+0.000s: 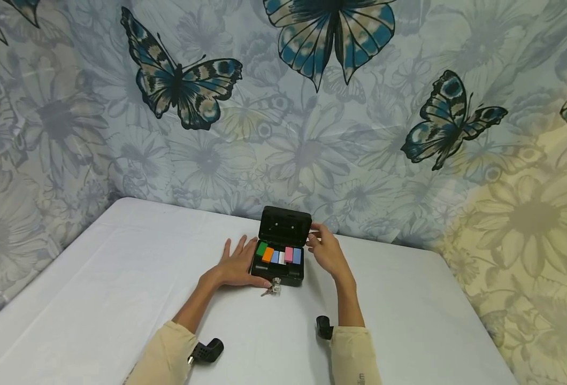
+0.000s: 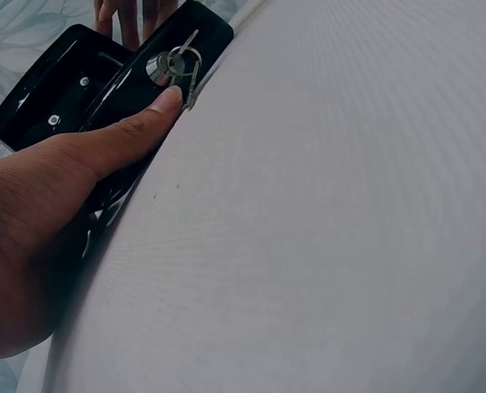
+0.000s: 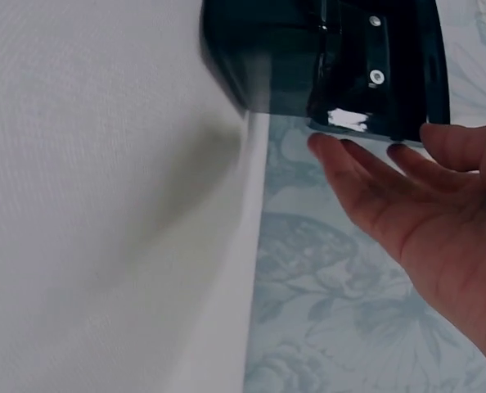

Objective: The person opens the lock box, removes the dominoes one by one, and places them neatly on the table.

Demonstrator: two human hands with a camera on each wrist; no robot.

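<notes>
A small black cash box (image 1: 290,280) stands on the table with its lid (image 1: 283,227) raised. Coloured blocks lie in it in a row: green (image 1: 261,249), orange (image 1: 267,255), pink (image 1: 289,254), blue and white. Keys (image 1: 266,292) hang from the lock (image 2: 163,69) on the front. My left hand (image 1: 235,267) rests at the box's left side, fingers spread, its thumb (image 2: 132,135) along the front by the lock. My right hand (image 1: 328,251) is at the lid's right edge; its fingertips (image 3: 329,147) touch or nearly touch that side, with the thumb near the lid's corner.
A white cloth covers the table (image 1: 96,299), whose back edge runs just behind the box. Beyond hangs a butterfly-patterned backdrop (image 1: 206,160). Black wrist devices (image 1: 208,350) stick out from both sleeves.
</notes>
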